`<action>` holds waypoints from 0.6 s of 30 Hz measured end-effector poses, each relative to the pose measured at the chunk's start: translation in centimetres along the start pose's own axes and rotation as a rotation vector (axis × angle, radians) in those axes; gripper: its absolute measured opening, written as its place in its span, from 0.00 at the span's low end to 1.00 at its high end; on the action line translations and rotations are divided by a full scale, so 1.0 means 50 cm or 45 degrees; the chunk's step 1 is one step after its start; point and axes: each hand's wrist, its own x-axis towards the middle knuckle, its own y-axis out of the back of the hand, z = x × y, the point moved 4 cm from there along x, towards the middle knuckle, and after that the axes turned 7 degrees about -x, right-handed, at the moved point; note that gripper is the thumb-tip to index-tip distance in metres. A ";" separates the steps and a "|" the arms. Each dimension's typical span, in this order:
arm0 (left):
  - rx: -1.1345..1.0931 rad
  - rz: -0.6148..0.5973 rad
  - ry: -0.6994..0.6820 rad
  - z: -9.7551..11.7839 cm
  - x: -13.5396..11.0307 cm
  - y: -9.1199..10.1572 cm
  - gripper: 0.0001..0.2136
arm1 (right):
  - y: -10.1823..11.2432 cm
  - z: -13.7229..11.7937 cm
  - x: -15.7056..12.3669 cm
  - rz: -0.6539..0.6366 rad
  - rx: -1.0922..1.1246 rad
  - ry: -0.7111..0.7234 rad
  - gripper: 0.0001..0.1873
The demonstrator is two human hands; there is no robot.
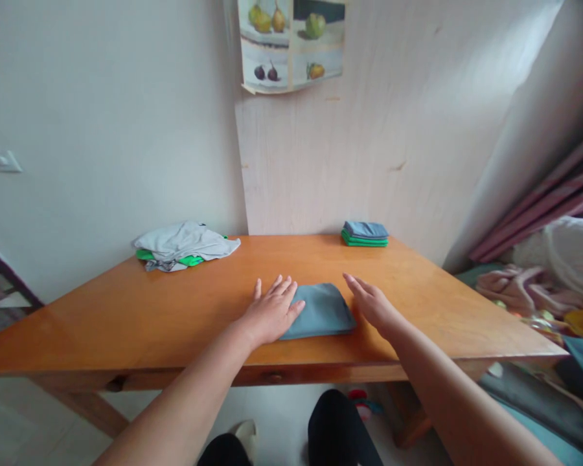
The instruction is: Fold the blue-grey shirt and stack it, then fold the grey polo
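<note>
A blue-grey piece of cloth, folded into a flat rectangle, lies near the front edge of the wooden table. My left hand is over its left side, fingers spread and palm down; it appears to rest on the cloth. Just off the cloth's right edge is my right hand, held on its side with the fingers stretched out and nothing in them. What the folded cloth is when opened out cannot be made out.
At the back left lies a loose heap of grey and green clothes. A neat stack of folded green and blue cloths stands at the back right by the wall. Bedding and other items lie beyond the table's right edge.
</note>
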 end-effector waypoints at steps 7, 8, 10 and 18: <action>0.064 0.098 -0.126 0.062 0.025 -0.008 0.31 | 0.032 0.039 -0.026 0.133 0.116 -0.100 0.35; 0.061 0.079 -0.137 0.070 0.029 -0.012 0.32 | 0.029 0.038 -0.027 0.129 0.105 -0.084 0.34; 0.049 0.038 -0.152 0.084 0.039 -0.021 0.33 | 0.022 0.035 -0.028 0.118 0.078 -0.043 0.33; 0.016 -0.037 -0.144 0.103 0.068 -0.057 0.38 | 0.006 0.036 -0.028 0.044 -0.028 0.064 0.30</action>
